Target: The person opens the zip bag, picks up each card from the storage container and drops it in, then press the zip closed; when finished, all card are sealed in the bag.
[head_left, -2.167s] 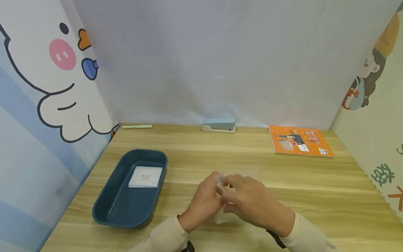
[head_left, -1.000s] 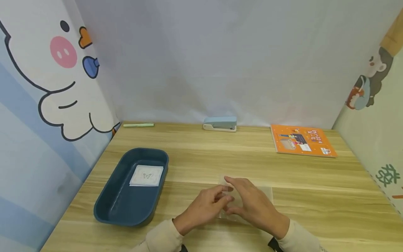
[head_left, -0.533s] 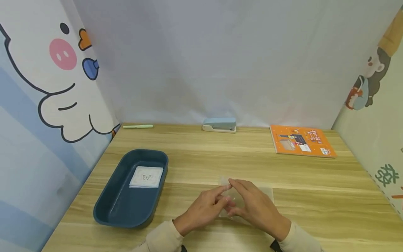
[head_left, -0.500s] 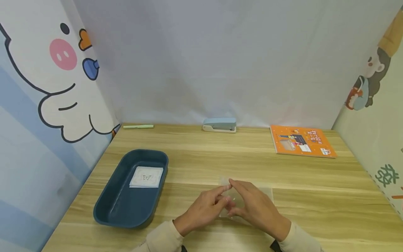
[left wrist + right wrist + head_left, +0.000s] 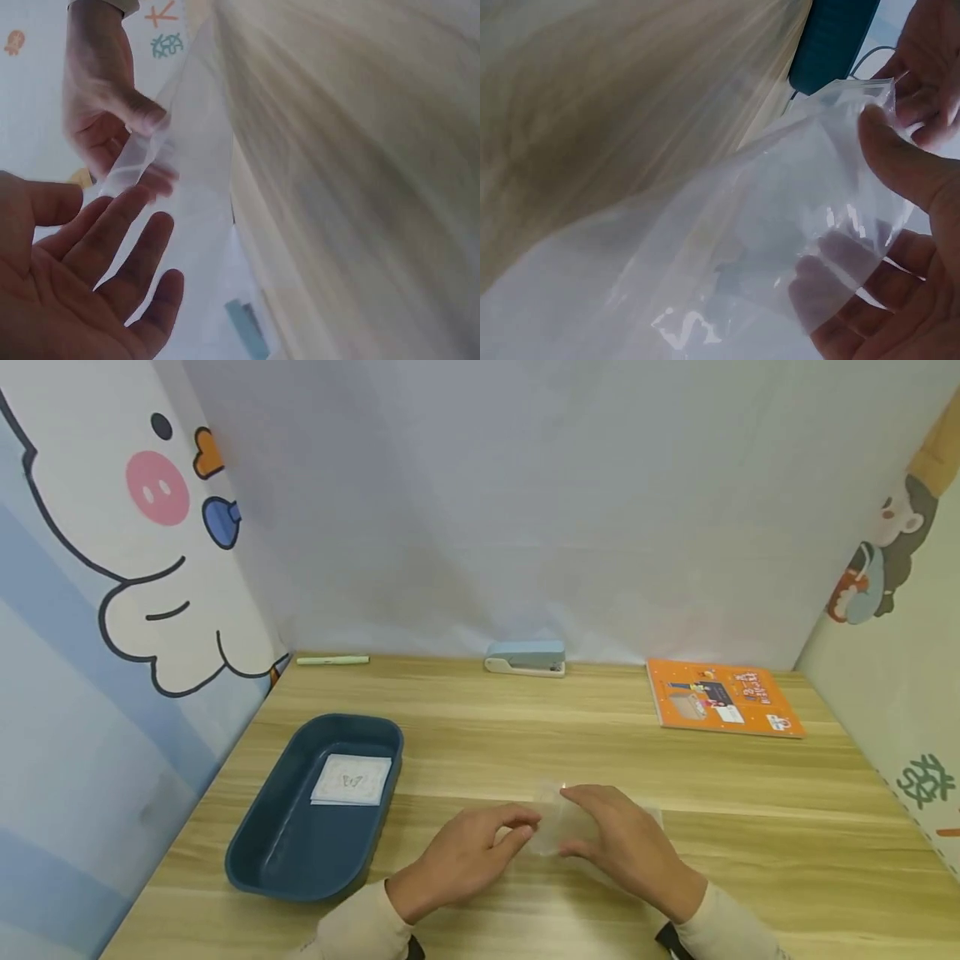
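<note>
My right hand [image 5: 637, 843] holds a clear plastic bag [image 5: 549, 828] near its end, low over the table. In the right wrist view the thumb lies on the near side of the clear film [image 5: 772, 217], and the fingers show through it from behind. My left hand [image 5: 459, 858] is to the left of the bag with fingers loosely bent and nothing in them. In the left wrist view its fingertips [image 5: 161, 225] are right by the bag's end. The bag's far part is partly hidden behind the right hand.
A dark blue tray [image 5: 258, 835] stands at the left, with white cards [image 5: 351, 780] bearing a butterfly print inside. Along the back lie a pale green pen [image 5: 333, 660], a light blue stapler [image 5: 525, 657] and an orange booklet [image 5: 723, 697]. Walls enclose the table's back and sides.
Both hands were close together on the bag; the left hand has since drawn away to the left. The right hand has shifted slightly right, still holding the bag.
</note>
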A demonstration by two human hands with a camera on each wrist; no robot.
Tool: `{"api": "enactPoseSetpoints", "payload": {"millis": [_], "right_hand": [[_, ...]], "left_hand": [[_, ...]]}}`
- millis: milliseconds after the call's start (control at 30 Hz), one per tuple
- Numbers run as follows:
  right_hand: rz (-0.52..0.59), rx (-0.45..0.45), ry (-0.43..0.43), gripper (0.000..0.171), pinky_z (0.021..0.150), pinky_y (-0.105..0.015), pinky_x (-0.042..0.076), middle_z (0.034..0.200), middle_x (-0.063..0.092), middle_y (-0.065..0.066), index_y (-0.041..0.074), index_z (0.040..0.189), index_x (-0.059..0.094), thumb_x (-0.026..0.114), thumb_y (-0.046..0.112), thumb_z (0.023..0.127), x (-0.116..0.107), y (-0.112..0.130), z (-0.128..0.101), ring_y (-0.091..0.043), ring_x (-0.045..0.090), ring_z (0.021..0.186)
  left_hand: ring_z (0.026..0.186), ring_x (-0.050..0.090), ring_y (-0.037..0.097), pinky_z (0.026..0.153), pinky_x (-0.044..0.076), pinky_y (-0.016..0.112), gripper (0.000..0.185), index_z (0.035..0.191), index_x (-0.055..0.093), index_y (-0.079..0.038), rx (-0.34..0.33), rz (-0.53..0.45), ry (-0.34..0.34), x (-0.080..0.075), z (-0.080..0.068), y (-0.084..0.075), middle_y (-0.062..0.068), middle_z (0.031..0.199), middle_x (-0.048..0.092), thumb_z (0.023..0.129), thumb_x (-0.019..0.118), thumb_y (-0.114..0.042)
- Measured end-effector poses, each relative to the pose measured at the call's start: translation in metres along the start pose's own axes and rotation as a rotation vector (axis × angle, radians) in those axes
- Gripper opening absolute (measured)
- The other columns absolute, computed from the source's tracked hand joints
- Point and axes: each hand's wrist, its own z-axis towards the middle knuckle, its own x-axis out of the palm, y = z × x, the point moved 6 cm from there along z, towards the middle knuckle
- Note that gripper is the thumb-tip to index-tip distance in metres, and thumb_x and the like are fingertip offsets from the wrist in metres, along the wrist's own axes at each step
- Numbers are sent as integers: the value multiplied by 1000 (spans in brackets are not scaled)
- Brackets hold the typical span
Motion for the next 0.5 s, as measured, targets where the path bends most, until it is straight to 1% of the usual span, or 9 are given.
{"api": "enactPoseSetpoints", "payload": {"millis": [100, 167, 267, 333, 400, 433, 500], "right_hand": [[15, 30, 19, 73, 88, -41, 54, 118, 69, -10, 1, 124, 66, 93, 32, 63, 0, -9, 2, -27, 65, 108], [22, 51, 28, 73, 88, -41, 54, 118, 69, -11, 1, 125, 66, 93, 31, 65, 0, -14, 3, -28, 65, 108], [27, 75, 30, 72, 88, -42, 54, 118, 69, -12, 1, 125, 66, 92, 31, 65, 0, -20, 5, -29, 66, 107], [29, 87, 25, 70, 87, -43, 54, 117, 69, -11, 1, 124, 67, 92, 31, 66, 0, -23, 5, -28, 66, 107], [34, 93, 22, 69, 87, -43, 54, 116, 69, -11, 2, 123, 68, 92, 32, 66, -1, -25, 6, -28, 66, 106], [34, 101, 23, 68, 87, -43, 54, 116, 69, -10, 2, 123, 68, 92, 32, 67, -1, -26, 6, -28, 66, 106], [48, 125, 39, 65, 88, -44, 54, 117, 69, -9, 4, 122, 69, 92, 32, 68, 0, -27, 7, -27, 66, 106]], "left_hand": [[114, 63, 13, 94, 51, 36, 28, 125, 71, -14, 41, 158, 54, -15, -7, -4, -5, 121, 69, 104, 57, -26], [113, 64, 14, 93, 51, 36, 25, 122, 72, -13, 74, 243, 77, -26, -12, -8, -4, 118, 70, 102, 60, -21], [111, 65, 17, 92, 52, 38, 24, 121, 73, -13, 87, 321, 85, -46, -21, -9, -2, 116, 72, 102, 61, -19], [109, 66, 19, 91, 52, 40, 23, 121, 73, -14, 76, 377, 76, -61, -24, -8, -2, 115, 72, 101, 62, -20], [107, 67, 20, 90, 53, 41, 23, 121, 73, -14, 47, 443, 64, -78, -28, -3, -1, 114, 72, 101, 63, -21], [103, 68, 20, 87, 54, 41, 23, 120, 73, -14, 32, 469, 58, -86, -30, 0, 0, 113, 73, 100, 64, -21], [84, 69, 15, 75, 55, 38, 24, 121, 73, -13, 1, 515, 51, -104, -33, 10, 2, 112, 73, 99, 65, -21]]}}
